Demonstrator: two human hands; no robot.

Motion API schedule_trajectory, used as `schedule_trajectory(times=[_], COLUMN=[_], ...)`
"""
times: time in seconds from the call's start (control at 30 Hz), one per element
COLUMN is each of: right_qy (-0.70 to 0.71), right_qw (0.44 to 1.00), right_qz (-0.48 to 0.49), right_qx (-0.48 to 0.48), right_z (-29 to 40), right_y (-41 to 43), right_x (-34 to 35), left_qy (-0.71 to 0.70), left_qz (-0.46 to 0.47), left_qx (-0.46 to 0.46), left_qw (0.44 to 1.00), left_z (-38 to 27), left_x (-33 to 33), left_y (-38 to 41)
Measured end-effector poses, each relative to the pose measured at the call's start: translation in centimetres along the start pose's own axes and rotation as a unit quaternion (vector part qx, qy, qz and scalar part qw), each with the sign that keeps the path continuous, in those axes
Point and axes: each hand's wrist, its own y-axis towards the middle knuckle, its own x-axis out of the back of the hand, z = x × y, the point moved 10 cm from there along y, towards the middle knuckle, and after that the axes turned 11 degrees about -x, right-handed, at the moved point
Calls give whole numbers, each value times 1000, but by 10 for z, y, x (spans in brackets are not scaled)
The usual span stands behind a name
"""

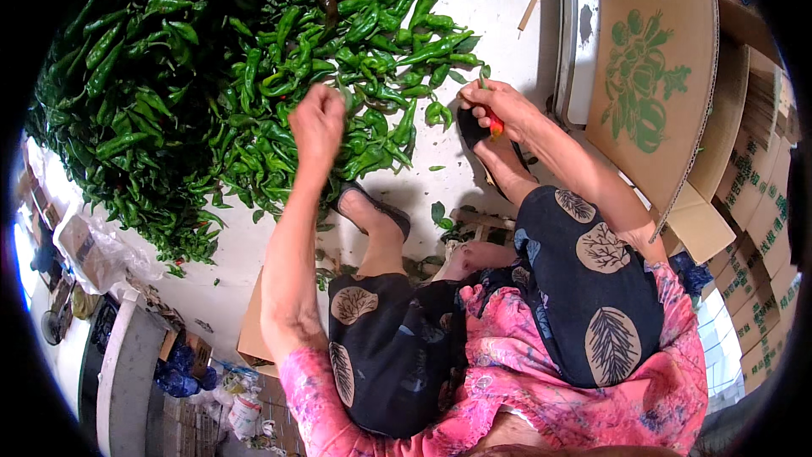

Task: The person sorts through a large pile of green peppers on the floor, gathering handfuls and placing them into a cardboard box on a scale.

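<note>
A large heap of green chili peppers (152, 70) spreads over the pale floor before me. At its near edge my left hand (319, 115) is curled over the loose peppers. A blurred pale-green piece shows beside its fingertips, but I cannot tell whether they grip it. My right hand (501, 106), off the heap's right side, is closed around a red pepper (495, 125), whose orange tip points down out of the fist. Above the thumb a green pepper or stem (484, 75) sticks up; its lower part is hidden by the fingers.
An open cardboard box (641, 95) with a green vegetable print stands at the right, against a metal-rimmed panel (582, 25). Printed cartons (755, 203) are stacked behind it. Plastic bags (241, 412) lie at the lower left. My shoes (387, 216) flank the heap's near edge.
</note>
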Motion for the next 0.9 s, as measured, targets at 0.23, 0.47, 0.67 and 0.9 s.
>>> schedule_trajectory(times=[0.23, 0.47, 0.67, 0.9], right_qy=[11, -2, 41, 36], right_qw=[999, 993, 985, 962], right_qz=[33, 116, 164, 254], right_qx=[-2, 10, 33, 96], right_z=[-5, -5, 17, 40], right_y=[9, 3, -5, -19], right_x=[-13, -40, -48, -100], left_qy=[162, 195, -651, -524], left_qz=[95, 83, 78, 115], left_qx=[-252, -258, 156, 185], left_qw=[949, 943, 739, 823], left_z=[-75, -40, -8, -35], left_x=[-54, -63, -53, -71], left_y=[-67, -17, -16, -27])
